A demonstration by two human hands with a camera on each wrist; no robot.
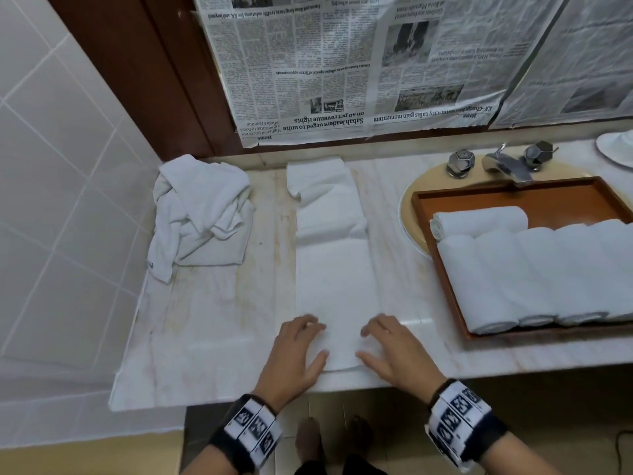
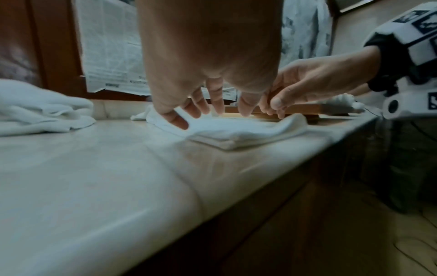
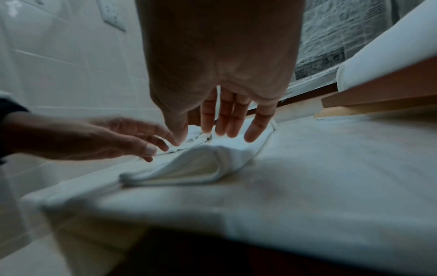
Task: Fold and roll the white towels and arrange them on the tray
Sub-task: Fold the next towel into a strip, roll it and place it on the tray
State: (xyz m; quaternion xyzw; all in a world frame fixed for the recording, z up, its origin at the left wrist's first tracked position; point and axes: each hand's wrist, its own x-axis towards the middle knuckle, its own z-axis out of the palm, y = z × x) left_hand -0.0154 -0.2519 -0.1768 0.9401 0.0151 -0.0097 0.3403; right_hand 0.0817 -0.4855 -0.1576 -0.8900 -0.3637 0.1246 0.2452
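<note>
The folded towel lies as a long narrow strip on the marble counter, running from the near edge toward the wall, its far end rumpled and partly doubled over. Its near end sits between the two hands. The left hand and right hand hover at either side of that end with fingers spread and relaxed — the wrist views show the fingertips just above or barely touching the cloth, gripping nothing. The near hem bulges up a little between them.

The step in hand looks to be starting the roll. To do it well, both hands should probably tuck the near hem over tightly and evenly, keep the side edges aligned, and push forward at the same pace so the roll does not cone; the crumpled far end likely wants smoothing first.

To the right, the wooden tray rests over the sink and holds rolled towels side by side. To the left, an unfolded towel heap waits near the tiled wall.
</note>
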